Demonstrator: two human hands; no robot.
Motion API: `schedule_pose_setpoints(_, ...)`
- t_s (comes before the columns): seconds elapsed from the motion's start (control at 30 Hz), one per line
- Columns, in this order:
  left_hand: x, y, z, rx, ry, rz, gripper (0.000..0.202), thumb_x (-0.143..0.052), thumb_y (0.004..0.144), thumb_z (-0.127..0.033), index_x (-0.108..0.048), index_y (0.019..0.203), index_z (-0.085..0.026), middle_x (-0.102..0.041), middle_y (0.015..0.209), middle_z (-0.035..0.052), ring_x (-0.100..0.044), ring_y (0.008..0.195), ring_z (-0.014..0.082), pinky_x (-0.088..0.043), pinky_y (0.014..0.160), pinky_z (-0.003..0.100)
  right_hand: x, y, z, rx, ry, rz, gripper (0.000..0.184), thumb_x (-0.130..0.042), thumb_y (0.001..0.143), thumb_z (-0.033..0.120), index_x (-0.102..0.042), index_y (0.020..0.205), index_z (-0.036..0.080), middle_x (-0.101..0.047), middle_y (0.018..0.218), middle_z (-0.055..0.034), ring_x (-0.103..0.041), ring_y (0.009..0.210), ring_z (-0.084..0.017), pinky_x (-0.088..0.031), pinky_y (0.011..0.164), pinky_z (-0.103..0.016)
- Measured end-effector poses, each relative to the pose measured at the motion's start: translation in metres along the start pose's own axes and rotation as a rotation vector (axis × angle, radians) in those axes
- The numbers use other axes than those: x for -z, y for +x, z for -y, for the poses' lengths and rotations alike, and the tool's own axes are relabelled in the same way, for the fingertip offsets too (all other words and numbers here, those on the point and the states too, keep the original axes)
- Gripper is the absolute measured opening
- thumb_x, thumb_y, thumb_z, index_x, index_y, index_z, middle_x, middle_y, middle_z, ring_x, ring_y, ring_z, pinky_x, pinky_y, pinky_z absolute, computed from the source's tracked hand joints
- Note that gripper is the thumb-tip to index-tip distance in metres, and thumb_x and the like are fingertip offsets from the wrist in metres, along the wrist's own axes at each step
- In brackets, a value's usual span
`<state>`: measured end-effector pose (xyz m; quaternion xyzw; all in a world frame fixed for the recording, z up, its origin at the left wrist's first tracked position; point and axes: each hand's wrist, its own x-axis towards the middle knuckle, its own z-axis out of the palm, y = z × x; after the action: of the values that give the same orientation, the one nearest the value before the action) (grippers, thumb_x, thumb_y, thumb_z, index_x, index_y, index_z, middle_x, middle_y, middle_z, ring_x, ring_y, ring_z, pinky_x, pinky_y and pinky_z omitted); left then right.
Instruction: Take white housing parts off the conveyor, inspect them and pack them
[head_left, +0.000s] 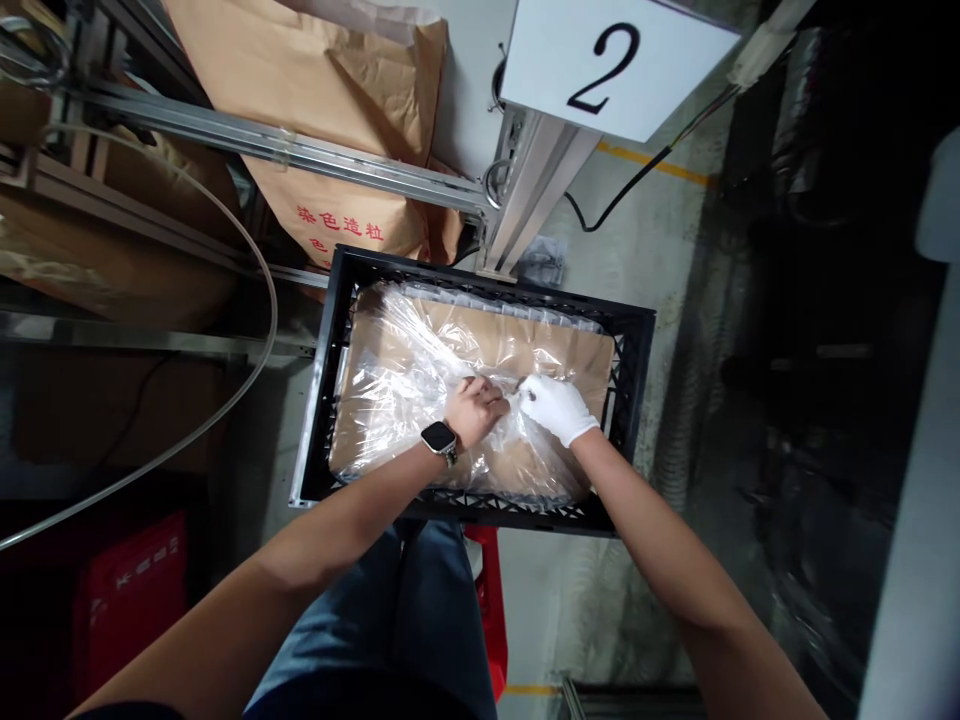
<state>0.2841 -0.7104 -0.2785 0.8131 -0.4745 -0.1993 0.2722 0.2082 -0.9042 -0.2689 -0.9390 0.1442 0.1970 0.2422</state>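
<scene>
A black plastic crate (637,350) sits in front of my knees, lined with brown cardboard (547,350) and a crumpled clear plastic bag (397,380). My left hand (474,408), bare with a watch on the wrist, is closed in a fist on a gathered bunch of the bag near the crate's middle. My right hand (556,405), in a white glove, pinches the same bunch of plastic right beside it. The two hands almost touch. What lies under the plastic is hidden.
A large brown paper sack (337,130) with red characters leans behind the crate. A metal frame rail (300,150) and a post bearing a white sign with the number 2 (611,65) stand at the back. A red crate (127,590) sits lower left, with a clear hose (247,250) arcing above it.
</scene>
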Motion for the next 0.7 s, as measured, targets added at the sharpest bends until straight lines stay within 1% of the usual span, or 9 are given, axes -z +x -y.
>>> schedule_pose_setpoints(0.1,0.006,-0.019,-0.004,-0.016,0.027,0.024,0.026,-0.056,0.1,-0.015,-0.078,0.106,-0.028,-0.079,0.103,0.0034,-0.062,0.112,0.0274,-0.045,0.105,0.051,0.001,-0.002,0.001,0.001,-0.041,-0.033,0.016,-0.058,0.09,0.024,-0.074,0.09,0.021,-0.077,0.093,-0.0079,-0.068,0.086,-0.023,-0.045,0.079,-0.03)
schedule_pose_setpoints(0.2,0.023,-0.039,-0.007,-0.004,0.062,-0.02,0.041,-0.051,0.103,-0.016,-0.065,0.138,-0.033,-0.071,0.134,0.0026,-0.05,0.139,0.0276,-0.026,0.125,0.058,0.001,-0.024,0.004,-0.006,-0.063,-0.149,0.028,-0.049,0.1,0.032,-0.075,0.101,0.021,-0.074,0.117,-0.0115,-0.064,0.114,-0.027,-0.043,0.102,-0.037)
schedule_pose_setpoints(0.23,0.029,-0.047,-0.005,0.04,0.091,-0.062,0.046,-0.051,0.104,-0.022,-0.055,0.149,-0.031,-0.062,0.148,0.0059,-0.039,0.15,0.0297,-0.017,0.128,0.061,-0.003,-0.036,0.004,-0.036,-0.075,-0.218,0.035,-0.046,0.102,0.038,-0.074,0.111,0.019,-0.068,0.131,-0.0141,-0.057,0.128,-0.03,-0.038,0.111,-0.042)
schedule_pose_setpoints(0.3,0.04,-0.063,0.006,0.224,0.169,-0.149,0.067,-0.054,0.103,-0.04,-0.031,0.163,-0.021,-0.032,0.169,0.0158,-0.013,0.16,0.0373,-0.005,0.127,0.069,-0.02,-0.061,0.0,-0.186,-0.113,-0.409,0.055,-0.045,0.102,0.053,-0.062,0.139,0.017,-0.043,0.161,-0.0179,-0.032,0.15,-0.038,-0.026,0.121,-0.056)
schedule_pose_setpoints(0.37,0.044,-0.077,0.026,0.446,0.219,-0.156,0.091,-0.061,0.097,-0.056,-0.019,0.166,-0.014,-0.011,0.173,0.0224,0.003,0.16,0.0438,-0.002,0.125,0.073,-0.045,-0.081,-0.007,-0.378,-0.135,-0.41,0.08,-0.044,0.098,0.064,-0.036,0.161,0.015,-0.022,0.171,-0.0191,-0.017,0.157,-0.043,-0.02,0.122,-0.065)
schedule_pose_setpoints(0.4,0.045,-0.082,0.037,0.524,0.22,-0.126,0.098,-0.064,0.093,-0.061,-0.019,0.166,-0.013,-0.007,0.173,0.024,0.005,0.159,0.0457,-0.004,0.125,0.073,-0.058,-0.087,-0.01,-0.445,-0.143,-0.366,0.087,-0.04,0.097,0.066,-0.029,0.164,0.011,-0.02,0.171,-0.0214,-0.016,0.157,-0.044,-0.019,0.123,-0.065)
schedule_pose_setpoints(0.53,0.044,-0.088,0.068,0.602,0.168,-0.036,0.098,-0.068,0.089,-0.064,-0.026,0.165,-0.018,-0.008,0.173,0.0235,-0.007,0.158,0.0501,-0.013,0.124,0.072,-0.084,-0.095,-0.024,-0.471,-0.146,-0.326,0.091,-0.032,0.094,0.066,-0.033,0.161,0.004,-0.022,0.169,-0.0257,-0.015,0.157,-0.047,-0.015,0.125,-0.064)
schedule_pose_setpoints(0.63,0.05,-0.077,0.063,0.646,0.129,-0.032,0.094,-0.069,0.087,-0.063,-0.028,0.165,-0.028,-0.01,0.174,0.0169,-0.015,0.156,0.0533,-0.013,0.121,0.079,-0.075,-0.096,-0.025,-0.462,-0.135,-0.31,0.098,-0.029,0.089,0.07,-0.034,0.159,0.001,-0.026,0.167,-0.0284,-0.019,0.157,-0.046,-0.021,0.126,-0.06)
schedule_pose_setpoints(0.7,0.057,-0.069,0.051,0.692,0.095,-0.031,0.094,-0.075,0.083,-0.059,-0.035,0.163,-0.03,-0.013,0.174,0.0155,-0.022,0.153,0.0548,-0.02,0.117,0.081,-0.064,-0.101,-0.022,-0.464,-0.128,-0.29,0.102,-0.028,0.086,0.074,-0.033,0.159,0.003,-0.032,0.163,-0.0297,-0.026,0.155,-0.047,-0.028,0.124,-0.059)
